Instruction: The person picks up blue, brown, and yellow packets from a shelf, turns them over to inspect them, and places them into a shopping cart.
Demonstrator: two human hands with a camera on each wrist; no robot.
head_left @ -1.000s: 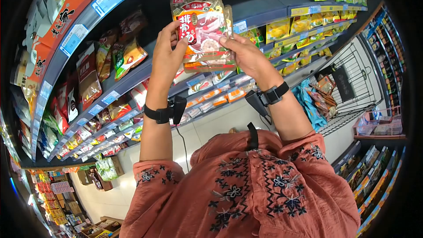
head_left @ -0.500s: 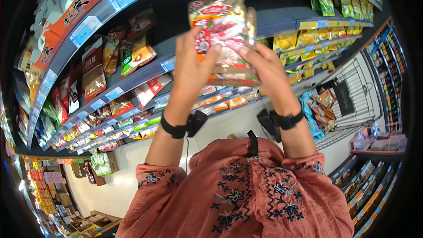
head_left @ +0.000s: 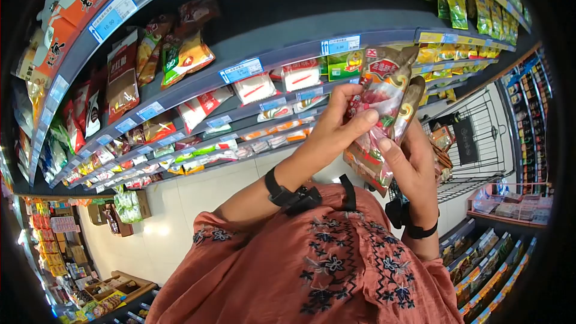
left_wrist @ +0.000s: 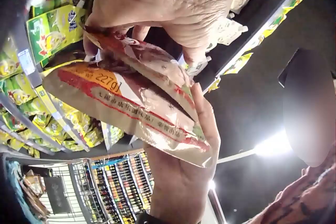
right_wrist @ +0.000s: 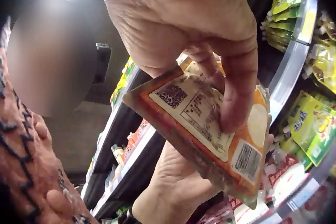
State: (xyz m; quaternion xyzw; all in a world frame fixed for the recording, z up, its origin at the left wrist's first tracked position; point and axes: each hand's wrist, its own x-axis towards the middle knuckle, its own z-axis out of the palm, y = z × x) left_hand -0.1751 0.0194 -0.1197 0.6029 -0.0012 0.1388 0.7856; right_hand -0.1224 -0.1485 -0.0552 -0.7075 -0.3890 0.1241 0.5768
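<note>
Thumb over the printed face, my left hand [head_left: 348, 125] pinches the front packet [head_left: 383, 121] near its left edge. My right hand [head_left: 417, 165] grips from the other side, its thumb on the lower front; in the head view I can't see its other fingers, which go behind. The right wrist view shows them curled, one pressing on a pale label [right_wrist: 197, 116] on the back, beside one barcode [right_wrist: 247, 158] and one square code [right_wrist: 171, 96].

I count two packets between my hands: the rear packet [head_left: 410, 107] is mostly hidden, with just its right edge showing. Both are tilted, in front of the shelf [head_left: 288, 39]. The thumbs cover part of the front print, and I can't read the small lettering there.

Farther out, I see one green packet [head_left: 344, 65] on the tier below, partly cut off by the front packet, and two white-and-red bags [head_left: 277, 82] to its left. One wire cart [head_left: 480, 135] stands beyond the right hand, which partly hides its contents.
</note>
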